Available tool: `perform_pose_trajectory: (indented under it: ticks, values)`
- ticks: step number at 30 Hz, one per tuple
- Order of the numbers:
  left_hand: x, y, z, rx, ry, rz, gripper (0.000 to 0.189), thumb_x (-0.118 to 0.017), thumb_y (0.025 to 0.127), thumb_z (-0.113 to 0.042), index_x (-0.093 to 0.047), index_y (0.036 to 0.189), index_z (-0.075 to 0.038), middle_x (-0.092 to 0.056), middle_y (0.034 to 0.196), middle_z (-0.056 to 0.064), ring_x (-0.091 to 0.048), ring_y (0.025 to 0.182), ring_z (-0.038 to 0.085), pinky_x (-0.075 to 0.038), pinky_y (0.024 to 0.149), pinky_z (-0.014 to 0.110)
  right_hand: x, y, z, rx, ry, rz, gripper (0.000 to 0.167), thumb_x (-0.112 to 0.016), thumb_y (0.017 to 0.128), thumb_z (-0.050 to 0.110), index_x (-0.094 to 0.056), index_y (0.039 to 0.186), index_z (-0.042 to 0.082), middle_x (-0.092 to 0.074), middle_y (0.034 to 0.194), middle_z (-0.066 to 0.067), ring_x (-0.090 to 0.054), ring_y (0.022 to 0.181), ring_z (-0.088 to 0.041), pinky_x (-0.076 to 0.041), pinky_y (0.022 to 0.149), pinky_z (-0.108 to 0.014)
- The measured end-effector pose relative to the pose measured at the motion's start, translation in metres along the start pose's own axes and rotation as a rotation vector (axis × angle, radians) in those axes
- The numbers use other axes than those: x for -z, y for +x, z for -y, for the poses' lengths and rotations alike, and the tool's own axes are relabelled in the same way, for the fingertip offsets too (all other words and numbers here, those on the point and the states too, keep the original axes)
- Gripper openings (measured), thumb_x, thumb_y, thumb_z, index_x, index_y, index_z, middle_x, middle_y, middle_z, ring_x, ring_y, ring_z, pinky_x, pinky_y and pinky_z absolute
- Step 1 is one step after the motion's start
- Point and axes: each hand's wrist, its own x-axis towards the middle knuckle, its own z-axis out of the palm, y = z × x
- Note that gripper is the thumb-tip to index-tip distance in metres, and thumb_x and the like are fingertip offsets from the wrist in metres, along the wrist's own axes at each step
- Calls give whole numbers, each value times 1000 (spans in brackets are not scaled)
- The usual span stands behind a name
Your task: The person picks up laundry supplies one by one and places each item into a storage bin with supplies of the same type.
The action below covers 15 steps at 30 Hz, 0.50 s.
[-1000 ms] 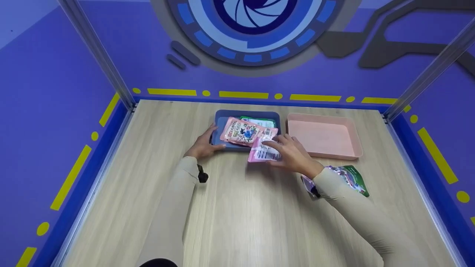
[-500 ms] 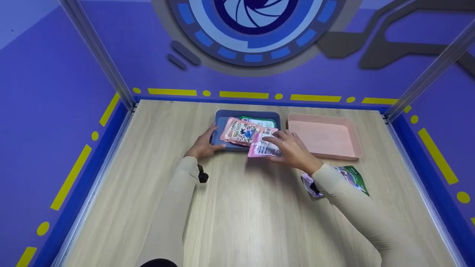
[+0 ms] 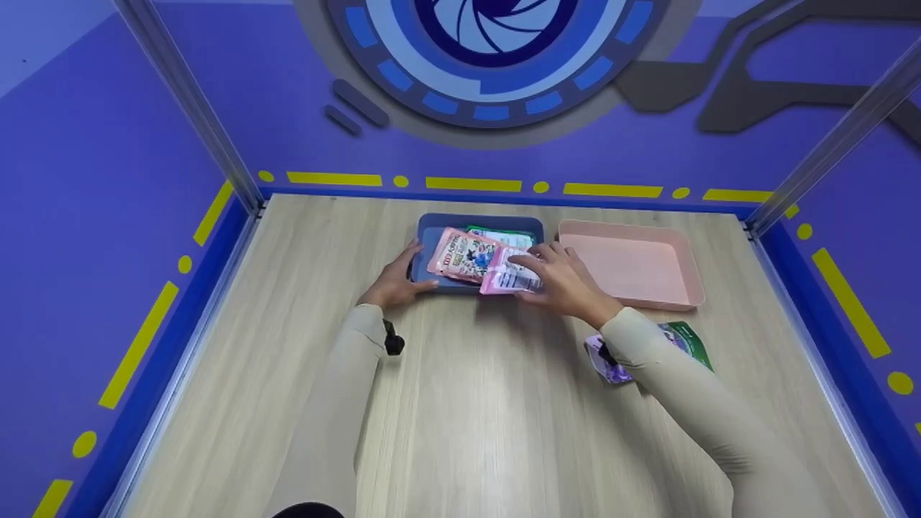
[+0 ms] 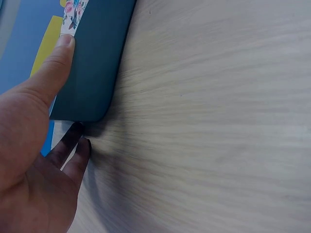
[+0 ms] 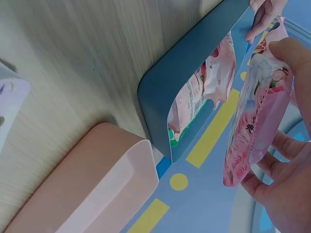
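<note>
"What's nearest on the table (image 3: 468,432)?"

"A green-and-purple packet (image 3: 689,338), its middle hidden in the head view by the right sleeve (image 3: 698,403)."

"And the left hand (image 3: 394,280)?"

"Spread wide around the near left corner of the blue tray (image 3: 429,239). The left wrist view adds detail: the thumb lies at the rim of the near wall, and two fingers reach to the end. I can't tell how firmly they press."

"The right hand (image 3: 565,284)?"

"Narrowed on a pink packet (image 3: 509,277), thumb on one side and fingers on the other, above the tray's near rim. From the head you see its pale printed label; only the right wrist view shows the rose print, and the packet held clear of the tray wall."

"Inside the tray?"

"A flowered packet (image 3: 466,255) overlapping a green-edged packet (image 3: 507,236). The left wrist view catches just a strip of floral print."

"Farther out?"

"A pink tray (image 3: 629,262) just beside the blue one, on its right, then the purple wall (image 3: 403,151) with yellow marks along its foot."
</note>
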Motion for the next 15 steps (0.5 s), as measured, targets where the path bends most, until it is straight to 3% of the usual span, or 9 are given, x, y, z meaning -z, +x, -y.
perform_pose_trajectory:
  ticks: [15]
  values:
    - [1, -1, 2, 4, -14, 2, 91, -77, 93, -39, -24, 165, -18, -4, 173, -3, -9, 158, 24, -14, 127, 43, 5, 18, -4, 7, -29, -21, 61, -80, 88, 44, -60, 143, 25, -60, 129, -16, -52, 117, -37, -43, 100, -58]
